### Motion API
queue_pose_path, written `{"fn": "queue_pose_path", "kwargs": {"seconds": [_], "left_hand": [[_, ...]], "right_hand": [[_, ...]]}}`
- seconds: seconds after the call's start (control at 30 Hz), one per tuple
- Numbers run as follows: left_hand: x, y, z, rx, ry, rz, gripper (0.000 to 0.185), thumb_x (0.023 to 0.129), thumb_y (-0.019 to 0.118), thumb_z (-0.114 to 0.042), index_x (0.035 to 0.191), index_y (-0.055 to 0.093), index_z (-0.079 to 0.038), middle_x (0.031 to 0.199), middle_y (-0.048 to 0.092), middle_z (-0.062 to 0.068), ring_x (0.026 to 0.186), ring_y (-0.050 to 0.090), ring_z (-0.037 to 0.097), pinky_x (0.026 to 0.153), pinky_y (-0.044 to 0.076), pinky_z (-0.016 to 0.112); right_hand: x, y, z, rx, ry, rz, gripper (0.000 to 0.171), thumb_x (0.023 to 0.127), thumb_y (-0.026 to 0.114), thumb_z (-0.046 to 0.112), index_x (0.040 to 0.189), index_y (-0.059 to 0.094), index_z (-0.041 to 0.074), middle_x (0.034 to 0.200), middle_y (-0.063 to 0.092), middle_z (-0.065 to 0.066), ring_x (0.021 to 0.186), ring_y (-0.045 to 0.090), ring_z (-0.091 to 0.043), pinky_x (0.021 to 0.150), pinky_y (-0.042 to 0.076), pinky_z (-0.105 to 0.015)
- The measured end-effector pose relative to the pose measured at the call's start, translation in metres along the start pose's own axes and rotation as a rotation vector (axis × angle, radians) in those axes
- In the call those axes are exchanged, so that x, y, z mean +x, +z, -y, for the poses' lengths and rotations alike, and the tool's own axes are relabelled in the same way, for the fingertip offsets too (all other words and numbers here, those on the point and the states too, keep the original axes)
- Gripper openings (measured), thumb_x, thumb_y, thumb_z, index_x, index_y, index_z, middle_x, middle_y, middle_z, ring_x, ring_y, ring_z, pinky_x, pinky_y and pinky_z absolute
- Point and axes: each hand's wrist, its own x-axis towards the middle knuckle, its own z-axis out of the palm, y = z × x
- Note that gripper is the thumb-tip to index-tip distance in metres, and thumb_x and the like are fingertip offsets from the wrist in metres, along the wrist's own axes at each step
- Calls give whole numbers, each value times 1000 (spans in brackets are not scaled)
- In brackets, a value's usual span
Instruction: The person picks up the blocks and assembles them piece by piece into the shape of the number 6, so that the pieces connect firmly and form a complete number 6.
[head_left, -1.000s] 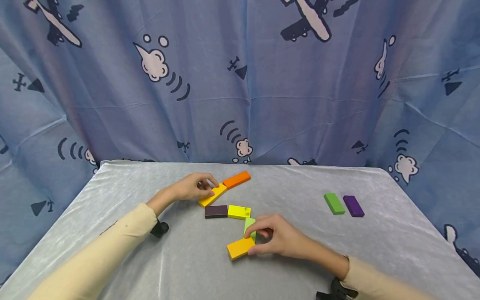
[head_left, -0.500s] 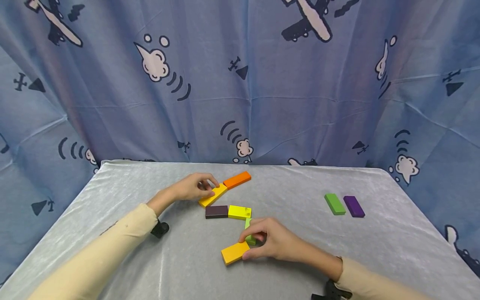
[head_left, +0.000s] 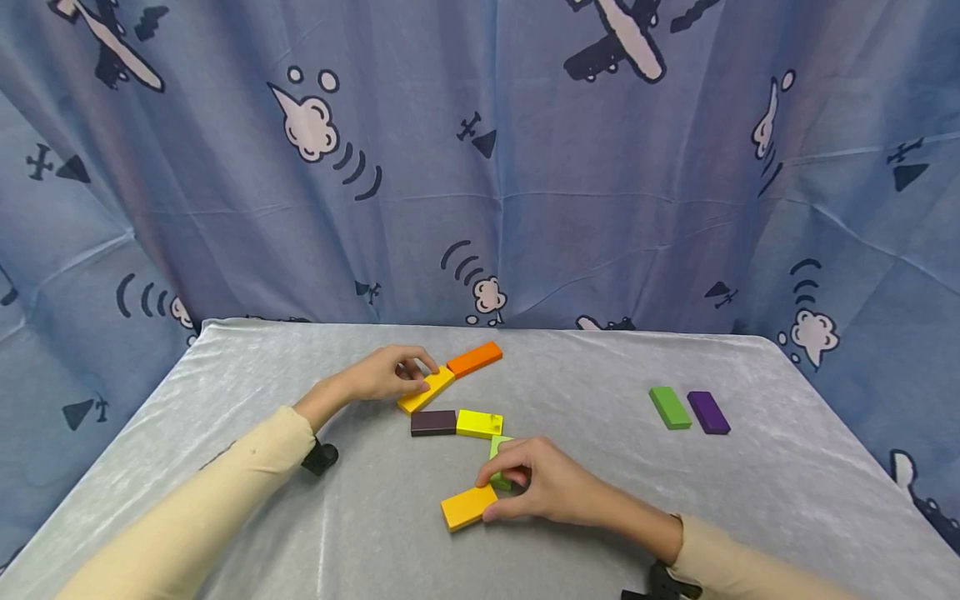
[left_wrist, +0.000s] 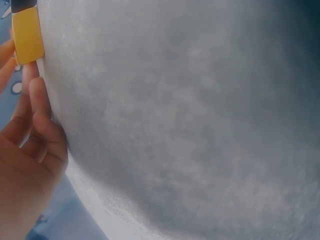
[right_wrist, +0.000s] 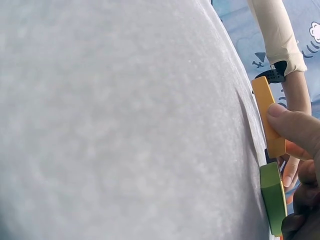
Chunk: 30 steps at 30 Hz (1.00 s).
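Observation:
My left hand (head_left: 386, 372) pinches an amber block (head_left: 427, 393) whose far end meets an orange block (head_left: 475, 359). Just below it, a dark brown block (head_left: 432, 423) lies end to end with a bright yellow block (head_left: 478, 424). A light green block (head_left: 501, 450) extends toward me from the yellow one, partly behind my right hand (head_left: 551, 483). Between that hand's thumb and fingers is a second amber block (head_left: 467, 507), tilted, near the green block's lower end. In the right wrist view, this amber block (right_wrist: 265, 115) is seen beyond the green block (right_wrist: 272, 200).
A green block (head_left: 670, 407) and a purple block (head_left: 708, 412) lie side by side at the right of the pale velvet-covered table (head_left: 337, 517). Behind the table's far edge hangs a blue curtain (head_left: 420, 208) printed with airplanes.
My right hand has moved slightly left and toward me with its amber block, mostly during the first half second. The left hand and its block have stayed in place.

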Motion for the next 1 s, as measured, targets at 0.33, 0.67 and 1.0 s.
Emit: {"fn": "queue_pose_path", "kwargs": {"seconds": [0.33, 0.67, 1.0], "left_hand": [[0, 0, -1, 1, -7, -4, 24, 98, 70, -8, 122, 69, -8, 98, 68, 4, 87, 63, 20, 79, 53, 34], [0, -1, -2, -2, -6, 0, 24, 98, 69, -8, 122, 68, -8, 99, 68, 4, 88, 63, 20, 80, 53, 34], [-1, 0, -2, -2, -2, 0, 24, 98, 69, -8, 122, 68, -8, 98, 69, 5, 87, 63, 21, 80, 53, 34]], "right_hand": [[1, 0, -1, -2, 43, 17, 20, 82, 87, 30, 96, 77, 21, 69, 37, 11, 62, 36, -2, 60, 31, -20], [4, 0, 1, 8, 83, 30, 21, 82, 88, 31, 96, 78, 19, 69, 38, 10, 62, 37, -4, 60, 30, -21], [5, 1, -2, -10, 109, 36, 21, 81, 88, 31, 96, 78, 20, 68, 37, 10, 62, 36, -3, 60, 30, -21]]}}
